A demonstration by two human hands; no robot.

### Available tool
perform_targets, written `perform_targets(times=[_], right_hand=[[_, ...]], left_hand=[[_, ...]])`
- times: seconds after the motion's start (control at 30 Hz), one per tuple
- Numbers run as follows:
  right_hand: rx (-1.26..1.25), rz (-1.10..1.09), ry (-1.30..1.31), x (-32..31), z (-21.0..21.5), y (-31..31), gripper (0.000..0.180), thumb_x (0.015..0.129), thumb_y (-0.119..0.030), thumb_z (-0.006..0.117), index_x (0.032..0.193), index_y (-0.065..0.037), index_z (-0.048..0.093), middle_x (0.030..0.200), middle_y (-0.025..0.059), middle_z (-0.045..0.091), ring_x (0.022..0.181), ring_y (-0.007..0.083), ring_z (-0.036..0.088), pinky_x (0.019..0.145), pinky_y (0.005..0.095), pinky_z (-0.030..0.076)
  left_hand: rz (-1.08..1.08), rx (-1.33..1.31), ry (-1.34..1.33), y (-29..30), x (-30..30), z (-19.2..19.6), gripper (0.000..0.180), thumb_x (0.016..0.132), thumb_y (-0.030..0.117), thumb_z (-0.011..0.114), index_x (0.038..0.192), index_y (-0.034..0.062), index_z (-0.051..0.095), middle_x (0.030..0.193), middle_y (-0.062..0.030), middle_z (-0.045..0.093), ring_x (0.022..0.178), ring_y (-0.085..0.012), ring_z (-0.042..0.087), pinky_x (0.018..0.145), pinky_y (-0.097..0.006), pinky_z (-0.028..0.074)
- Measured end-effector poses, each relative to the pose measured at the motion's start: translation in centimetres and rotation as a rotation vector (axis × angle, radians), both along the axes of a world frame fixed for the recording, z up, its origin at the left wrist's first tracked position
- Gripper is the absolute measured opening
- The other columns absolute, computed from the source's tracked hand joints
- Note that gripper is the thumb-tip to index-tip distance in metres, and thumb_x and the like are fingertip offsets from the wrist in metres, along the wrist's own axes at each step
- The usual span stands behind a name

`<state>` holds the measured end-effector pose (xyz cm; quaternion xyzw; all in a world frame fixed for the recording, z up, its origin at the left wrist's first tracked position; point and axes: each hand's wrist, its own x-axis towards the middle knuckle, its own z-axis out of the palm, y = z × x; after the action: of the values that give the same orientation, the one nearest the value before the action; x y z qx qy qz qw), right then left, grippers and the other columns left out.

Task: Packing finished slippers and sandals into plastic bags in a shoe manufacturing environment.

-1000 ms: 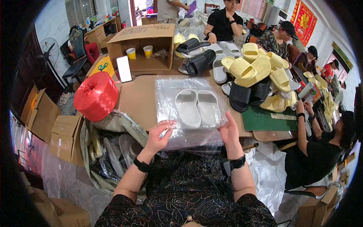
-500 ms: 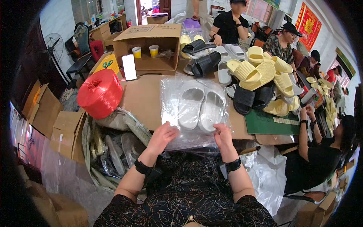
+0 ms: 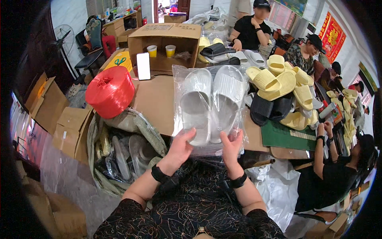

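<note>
A pair of light grey slippers [image 3: 195, 104] lies side by side inside a clear plastic bag [image 3: 178, 85], toes pointing away from me. My left hand [image 3: 180, 150] grips the near left part of the bag at the heel of one slipper, thumb on top and fingers hidden beneath. At the near right corner, my right hand [image 3: 232, 149] holds the bag, thumb up by the other heel. The package is tilted up over the table's near edge. A black band circles each wrist.
A red twine roll [image 3: 110, 91] stands left, above an open sack [image 3: 95, 155] of bagged slippers. Behind are a phone [image 3: 143, 67] and an open carton [image 3: 191, 55] with yellow-and-white cups. Yellow and black slippers [image 3: 278, 85] pile up on the right, near a green mat [image 3: 284, 136]. Several people sit around.
The bagged slippers have been lifted and tilted up, closer to me. Both hands have closed in on the heel end, thumbs now on top. My view has shifted slightly.
</note>
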<state>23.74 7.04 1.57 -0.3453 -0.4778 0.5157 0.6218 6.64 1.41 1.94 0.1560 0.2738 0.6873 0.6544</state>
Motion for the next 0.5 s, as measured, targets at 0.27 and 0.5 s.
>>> perform_targets(times=[0.27, 0.5], right_hand=[[0.024, 0.113, -0.120, -0.3, -3.0, -1.7, 0.049, 0.090, 0.003, 0.062, 0.132, -0.002, 0.036, 0.115, 0.0084, 0.056, 0.102, 0.0147, 0.055, 0.082, 0.0263, 0.047], [0.445, 0.370, -0.620, 0.9, 0.3, -1.5, 0.048, 0.079, -0.017, 0.076, 0.118, -0.004, 0.051, 0.124, 0.0142, 0.055, 0.118, 0.0282, 0.052, 0.100, 0.0383, 0.040]], left_hand=[[0.009, 0.198, 0.456, -1.3, 1.6, -1.1, 0.038, 0.093, 0.005, 0.059, 0.130, 0.0008, 0.053, 0.119, -0.0065, 0.063, 0.110, -0.0158, 0.058, 0.098, -0.034, 0.046], [0.182, 0.113, 0.721, -9.7, -11.0, 1.5, 0.042, 0.088, 0.008, 0.067, 0.128, 0.0022, 0.056, 0.115, -0.0076, 0.065, 0.108, -0.0184, 0.060, 0.092, -0.035, 0.050]])
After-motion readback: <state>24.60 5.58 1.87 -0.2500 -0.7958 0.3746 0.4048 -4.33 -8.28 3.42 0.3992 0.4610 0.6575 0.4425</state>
